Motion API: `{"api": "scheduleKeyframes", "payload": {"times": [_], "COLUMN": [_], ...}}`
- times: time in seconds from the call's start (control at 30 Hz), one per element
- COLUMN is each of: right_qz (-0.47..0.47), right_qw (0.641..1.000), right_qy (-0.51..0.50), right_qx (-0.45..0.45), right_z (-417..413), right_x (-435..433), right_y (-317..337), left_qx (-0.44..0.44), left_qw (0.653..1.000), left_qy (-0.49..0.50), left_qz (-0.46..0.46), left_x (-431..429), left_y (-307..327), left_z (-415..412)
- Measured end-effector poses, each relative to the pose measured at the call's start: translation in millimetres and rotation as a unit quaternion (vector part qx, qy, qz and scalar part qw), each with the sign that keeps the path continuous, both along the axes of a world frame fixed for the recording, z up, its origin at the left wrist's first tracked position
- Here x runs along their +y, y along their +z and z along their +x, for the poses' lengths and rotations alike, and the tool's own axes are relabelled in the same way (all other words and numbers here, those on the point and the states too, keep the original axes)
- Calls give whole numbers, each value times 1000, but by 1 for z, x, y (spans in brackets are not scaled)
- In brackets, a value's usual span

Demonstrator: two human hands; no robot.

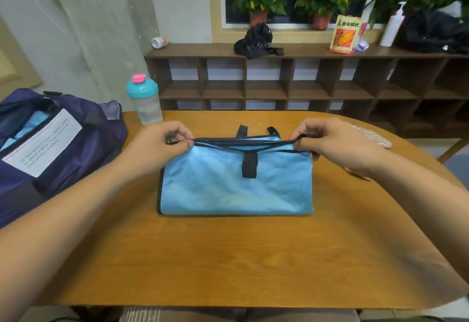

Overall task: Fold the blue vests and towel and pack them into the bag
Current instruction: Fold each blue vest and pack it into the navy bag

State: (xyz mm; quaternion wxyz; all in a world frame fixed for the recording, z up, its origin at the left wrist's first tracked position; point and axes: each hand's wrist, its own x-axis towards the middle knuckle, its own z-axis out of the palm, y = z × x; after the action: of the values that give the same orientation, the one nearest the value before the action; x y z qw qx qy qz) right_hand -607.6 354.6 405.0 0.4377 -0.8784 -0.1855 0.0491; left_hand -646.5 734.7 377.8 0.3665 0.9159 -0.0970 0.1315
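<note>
While the left hand (162, 144) and right hand (327, 141) each pinch a corner of its black-piped far edge, the blue mesh vest (236, 189) lies folded on the table (228, 258), just right of the dark duffel bag (63, 144). Light, limp, floppy stuff, I'd judge: corners are the hold.

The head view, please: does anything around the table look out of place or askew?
The blue vest lies neatly folded, though two black straps poke past its far edge. On the shelf behind, a small white bottle lies on its side.
</note>
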Motion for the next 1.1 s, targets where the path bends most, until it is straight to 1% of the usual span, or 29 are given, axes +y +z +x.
{"api": "scheduleKeyframes", "payload": {"times": [0.13,0.23,0.4,0.5,0.6,0.67,0.73,0.8,0.87,0.93,1.0,1.1], "right_qz": [12,19,-18,-69,-135,-204,-254,-255,-239,-231,-233,-236], "right_qw": [998,996,995,990,976,955,922,898,893,902,906,908], "right_qy": [-52,-79,-91,-104,-112,-128,-143,-113,-38,44,104,127], "right_qx": [-15,-20,-32,-72,-126,-172,-253,-340,-379,-362,-339,-321], "right_z": [44,75,110,119,123,121,113,100,85,74,71,73], "right_x": [12,20,27,31,35,37,40,44,51,59,65,69], "right_y": [-10,-28,-65,-83,-98,-104,-104,-102,-102,-106,-114,-120], "left_qx": [-8,-4,-7,-14,-33,-43,-58,-94,-110,-73,-30,-28], "left_qw": [1000,999,997,994,991,988,983,974,975,987,989,984], "left_qy": [23,38,72,89,95,102,119,135,114,55,7,-4], "left_qz": [-2,17,30,56,87,103,128,158,155,135,144,175], "left_x": [3,4,3,2,6,9,10,5,-7,-22,-35,-44], "left_y": [-11,-26,-57,-72,-85,-90,-89,-83,-77,-78,-85,-99], "left_z": [46,73,101,108,112,114,113,110,104,95,87,80]}}
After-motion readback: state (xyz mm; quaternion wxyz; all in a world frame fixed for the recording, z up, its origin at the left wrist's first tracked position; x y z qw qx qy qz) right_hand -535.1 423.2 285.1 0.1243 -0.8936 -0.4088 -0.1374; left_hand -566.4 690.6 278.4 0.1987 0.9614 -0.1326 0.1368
